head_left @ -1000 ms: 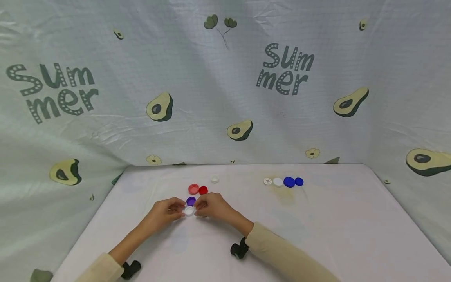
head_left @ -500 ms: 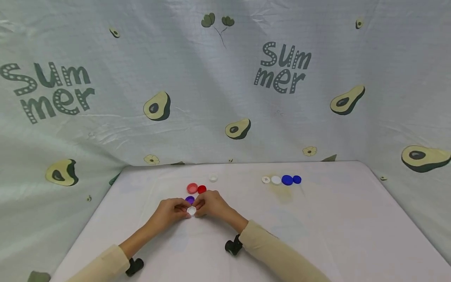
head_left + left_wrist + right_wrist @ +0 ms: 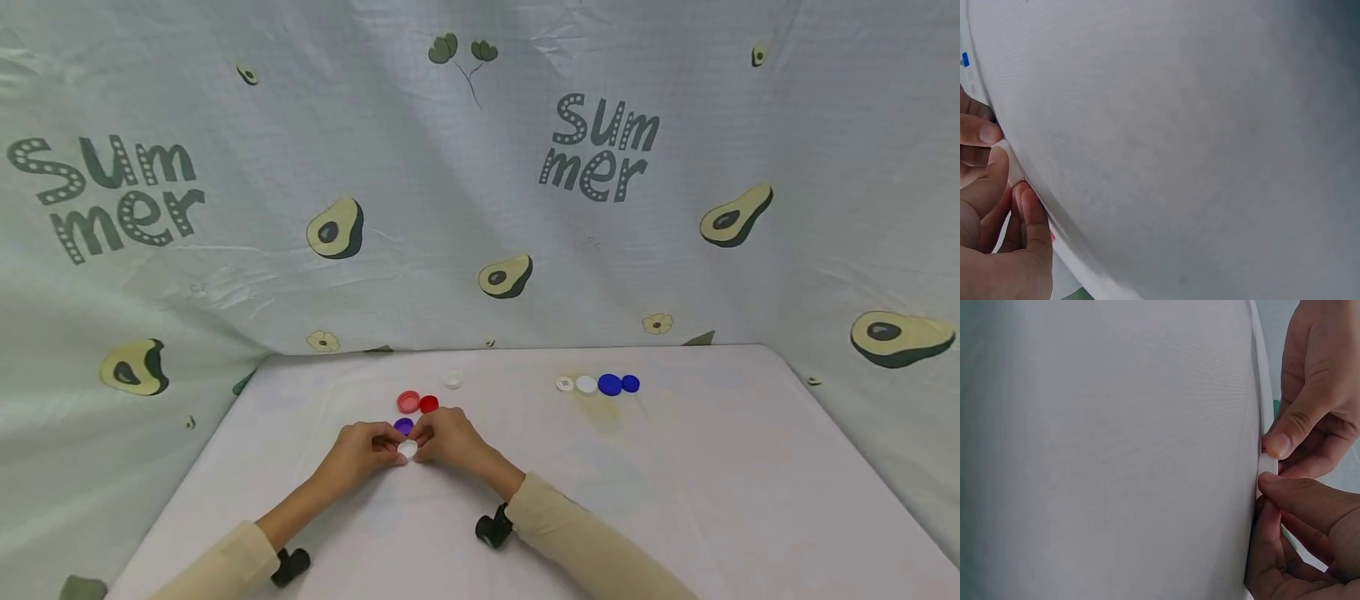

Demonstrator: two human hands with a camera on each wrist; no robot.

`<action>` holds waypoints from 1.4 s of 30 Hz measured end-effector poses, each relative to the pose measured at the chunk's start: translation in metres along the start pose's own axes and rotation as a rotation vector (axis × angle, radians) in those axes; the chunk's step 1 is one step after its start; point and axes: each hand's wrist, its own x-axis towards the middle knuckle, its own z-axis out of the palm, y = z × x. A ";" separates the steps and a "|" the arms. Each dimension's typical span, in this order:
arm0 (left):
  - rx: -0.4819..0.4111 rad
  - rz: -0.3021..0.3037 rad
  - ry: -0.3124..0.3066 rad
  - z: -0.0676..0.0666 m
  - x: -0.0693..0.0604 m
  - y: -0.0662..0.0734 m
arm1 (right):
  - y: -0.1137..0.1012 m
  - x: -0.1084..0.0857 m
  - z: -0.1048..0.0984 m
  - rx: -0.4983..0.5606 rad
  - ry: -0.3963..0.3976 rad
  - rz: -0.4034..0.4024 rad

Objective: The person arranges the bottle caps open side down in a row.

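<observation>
In the head view, a round white cap (image 3: pixel 407 449) sits between my two hands, low at the tabletop. My left hand (image 3: pixel 358 454) pinches its left side with thumb and fingertips. From the right, my right hand (image 3: pixel 456 439) grips the other side, its forefinger reaching over the far edge. Both wrist views catch the white cap (image 3: pixel 1015 167) edge-on, with thumbs of both hands against its near side. A purple cap (image 3: pixel 403 426) lies just beyond the fingertips. Behind it are a wide red cap (image 3: pixel 408 402) and a smaller red cap (image 3: pixel 429 404), side by side.
A small white cap (image 3: pixel 453 380) lies farther back. At the back right, a patterned white cap (image 3: pixel 565 383), a plain white cap (image 3: pixel 587 385), a large blue cap (image 3: pixel 610 384) and a smaller blue cap (image 3: pixel 631 383) form a row. A printed curtain (image 3: pixel 420 167) hangs behind the table.
My left hand has shifted right and closer to the right hand, and the white cap between them has moved slightly right. Over the last half second the hands have barely moved.
</observation>
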 end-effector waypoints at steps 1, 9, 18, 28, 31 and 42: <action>0.004 -0.001 0.000 0.000 -0.001 0.000 | 0.000 0.000 0.001 -0.004 0.000 -0.004; 0.001 0.030 -0.008 -0.001 -0.004 0.004 | 0.000 -0.001 -0.001 -0.022 -0.027 -0.039; -0.022 0.100 0.067 0.007 -0.006 0.019 | 0.009 -0.012 -0.023 0.023 -0.057 -0.105; -0.148 0.114 0.087 0.017 -0.004 0.030 | 0.012 -0.024 -0.041 0.064 -0.040 -0.133; -0.171 0.134 0.092 0.020 -0.003 0.030 | 0.012 -0.027 -0.044 0.070 -0.035 -0.136; -0.281 0.087 0.147 0.025 0.008 0.040 | 0.014 -0.034 -0.061 0.059 0.013 -0.157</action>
